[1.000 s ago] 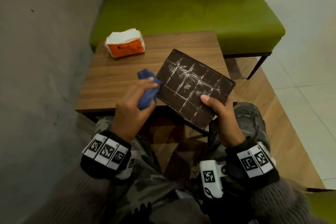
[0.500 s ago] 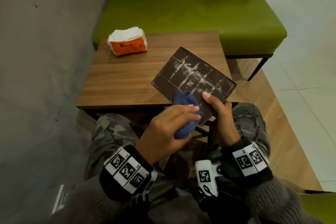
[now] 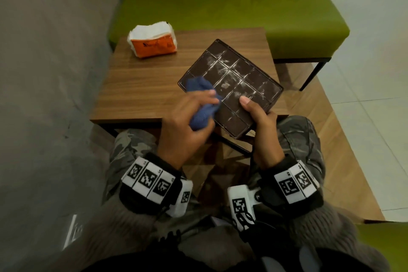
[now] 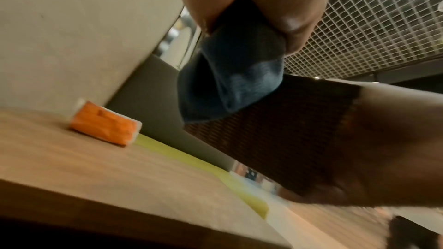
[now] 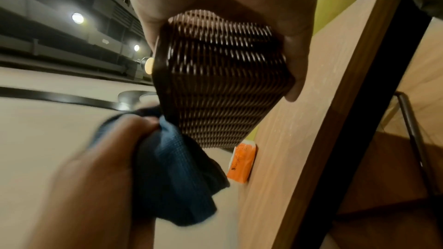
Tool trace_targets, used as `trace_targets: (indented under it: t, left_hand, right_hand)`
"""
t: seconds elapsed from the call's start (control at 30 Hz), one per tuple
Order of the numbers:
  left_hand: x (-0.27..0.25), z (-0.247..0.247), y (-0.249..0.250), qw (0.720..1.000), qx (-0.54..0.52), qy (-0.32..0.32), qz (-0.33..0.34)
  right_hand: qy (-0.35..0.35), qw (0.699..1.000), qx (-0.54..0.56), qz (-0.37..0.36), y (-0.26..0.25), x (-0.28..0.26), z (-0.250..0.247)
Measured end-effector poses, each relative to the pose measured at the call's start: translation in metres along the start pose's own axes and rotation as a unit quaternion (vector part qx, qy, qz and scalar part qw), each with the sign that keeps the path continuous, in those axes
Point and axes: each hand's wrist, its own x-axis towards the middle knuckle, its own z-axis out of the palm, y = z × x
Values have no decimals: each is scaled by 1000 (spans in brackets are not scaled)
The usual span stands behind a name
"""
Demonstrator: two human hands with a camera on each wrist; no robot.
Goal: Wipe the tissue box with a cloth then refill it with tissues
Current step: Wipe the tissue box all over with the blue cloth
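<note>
The left hand (image 3: 187, 126) clenches a blue cloth (image 3: 199, 104) against the tissue box (image 3: 234, 77); the right hand (image 3: 262, 130) grips its near edge, fingers hidden beneath.

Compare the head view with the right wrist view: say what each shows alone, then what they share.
Head view only: the tissue box's gridded underside streaked with white dust, the right hand's thumb pressed on it, the green bench, and both wrist bands.

Right wrist view only: the box's woven side wall, gripped in the right hand, and ceiling lights overhead.

Both: the left hand gripping the bunched blue cloth against the box, and the orange tissue pack on the wooden table.
</note>
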Motion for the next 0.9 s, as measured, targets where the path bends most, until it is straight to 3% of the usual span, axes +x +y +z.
trace_targets:
  t: [0.1,0.13,0.27,0.4,0.43,0.57,0.7,0.9]
  left_hand:
    - [-21,10,13,986,-2,-122,110]
    - [-20,8,10,985,-4,-131,111]
    - [-2,2,0,999,-29,-14,-13]
    - [-22,15,23,986,-11,-136,96]
    - [-21,15,24,986,-14,-140,95]
    - [-4,12,17,999,-38,-33,-7]
    - [-23,9,22,990,-10,-124,70]
    - [-10,14,28,997,-11,-65,51]
  right_hand:
    - [3,1000,20,-5,-2,-1,0]
    - [9,1000,13,-5,-2,-2,0]
    - [13,1000,-1,12,1,-2,0]
    - [34,999,1,-14,-1,2,-1]
    - [33,999,-3,-14,0,2,-2]
    - [24,1000,-6,11,2,2,-3]
    - [35,999,-4,-11,2,3,-9]
    - [-1,1000,-8,-24,-2,-9,-4]
